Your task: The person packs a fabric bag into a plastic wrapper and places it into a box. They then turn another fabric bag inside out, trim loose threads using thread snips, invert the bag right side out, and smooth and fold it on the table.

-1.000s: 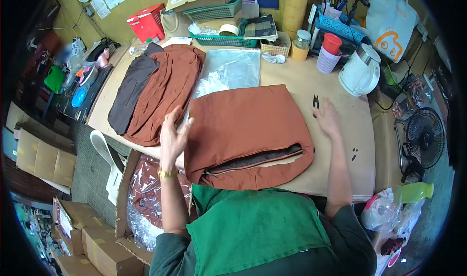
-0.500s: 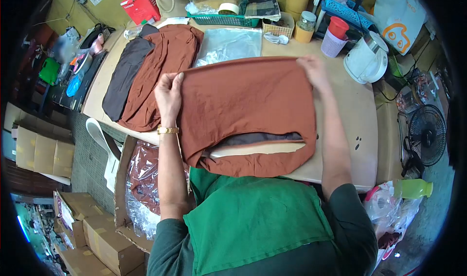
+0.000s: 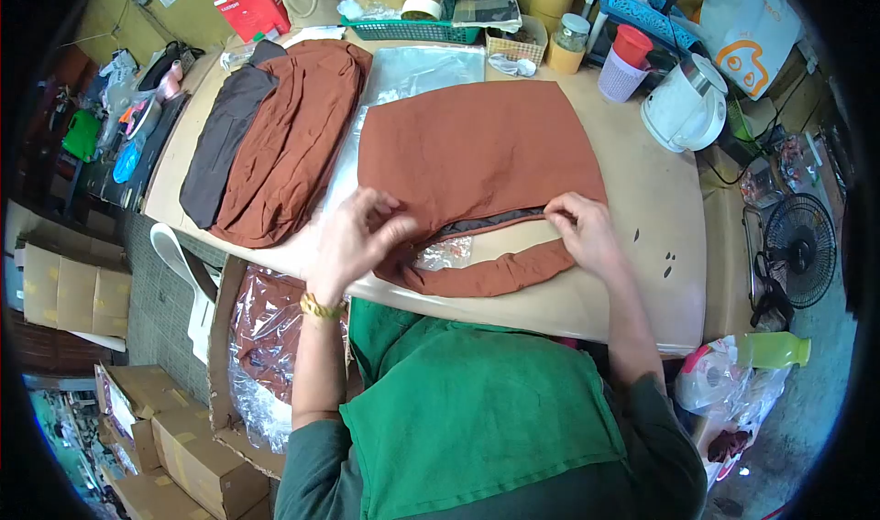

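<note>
A brown cloth bag (image 3: 477,144) lies flat on the table, its straight edge away from me. Near me, its curved opening shows a dark lining, and a strap-like band loops below it. My left hand (image 3: 353,240) is over the bag's lower left corner, thumb and fingers apart, gripping nothing. At the right end of the opening, my right hand (image 3: 588,233) pinches the bag's edge between thumb and fingers. Left of the bag lies a pile of brown and dark grey cloth (image 3: 284,144). Clear plastic (image 3: 426,66) lies partly under the bag.
A green basket (image 3: 412,32) with a tape roll stands at the back. A jar (image 3: 568,43), a lilac cup (image 3: 623,78) and a white kettle (image 3: 686,108) line the right rear. An open carton (image 3: 220,373) with plastic-wrapped brown cloth stands below the table's left edge.
The bag went from being held up by its far corners to lying flat on the table. Both hands have come down towards me, the left letting go and the right now at the opening.
</note>
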Motion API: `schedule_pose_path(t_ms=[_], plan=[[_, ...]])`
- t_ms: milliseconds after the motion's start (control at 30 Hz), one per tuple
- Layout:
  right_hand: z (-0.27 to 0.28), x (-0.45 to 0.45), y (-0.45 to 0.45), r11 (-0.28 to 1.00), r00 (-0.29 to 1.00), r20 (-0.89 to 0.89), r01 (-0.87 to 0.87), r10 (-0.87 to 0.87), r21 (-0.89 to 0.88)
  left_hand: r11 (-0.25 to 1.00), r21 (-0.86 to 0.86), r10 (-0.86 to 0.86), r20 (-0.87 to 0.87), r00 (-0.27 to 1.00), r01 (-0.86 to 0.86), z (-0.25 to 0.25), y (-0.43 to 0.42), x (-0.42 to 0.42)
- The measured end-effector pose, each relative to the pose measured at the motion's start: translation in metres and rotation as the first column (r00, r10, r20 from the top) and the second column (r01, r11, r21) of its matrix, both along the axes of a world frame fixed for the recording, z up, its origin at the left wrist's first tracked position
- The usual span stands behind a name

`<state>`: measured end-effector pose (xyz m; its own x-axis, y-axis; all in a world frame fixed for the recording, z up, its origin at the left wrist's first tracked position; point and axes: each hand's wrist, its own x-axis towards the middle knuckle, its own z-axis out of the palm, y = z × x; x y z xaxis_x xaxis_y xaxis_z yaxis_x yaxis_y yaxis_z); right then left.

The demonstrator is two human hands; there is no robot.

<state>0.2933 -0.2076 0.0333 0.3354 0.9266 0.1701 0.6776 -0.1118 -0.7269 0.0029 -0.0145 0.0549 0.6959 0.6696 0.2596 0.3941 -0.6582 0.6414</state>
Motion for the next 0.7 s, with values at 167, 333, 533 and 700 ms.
schedule_pose_path(t_ms=[167,333,533,700], plan=[[-0.043,0.008,-0.022,0.998,0.932,0.362,0.018,0.002,-0.052,0.998,-0.040,0.045,-0.163,0.986,-0.052,-0.075,0.005,-0.009],[-0.029,0.009,-0.025,0.958,0.982,0.187,0.047,0.007,-0.283,0.981,-0.118,0.134,-0.147,0.980,-0.152,-0.083,0.009,-0.010],[-0.014,0.008,-0.026,0.940,0.969,0.225,-0.017,0.099,-0.342,0.915,-0.395,0.115,0.072,0.991,-0.077,-0.095,0.014,-0.020],[0.014,-0.029,-0.028,0.953,0.963,0.190,-0.135,0.191,-0.271,0.973,0.086,-0.218,0.039,0.975,0.214,-0.028,-0.034,-0.019]])
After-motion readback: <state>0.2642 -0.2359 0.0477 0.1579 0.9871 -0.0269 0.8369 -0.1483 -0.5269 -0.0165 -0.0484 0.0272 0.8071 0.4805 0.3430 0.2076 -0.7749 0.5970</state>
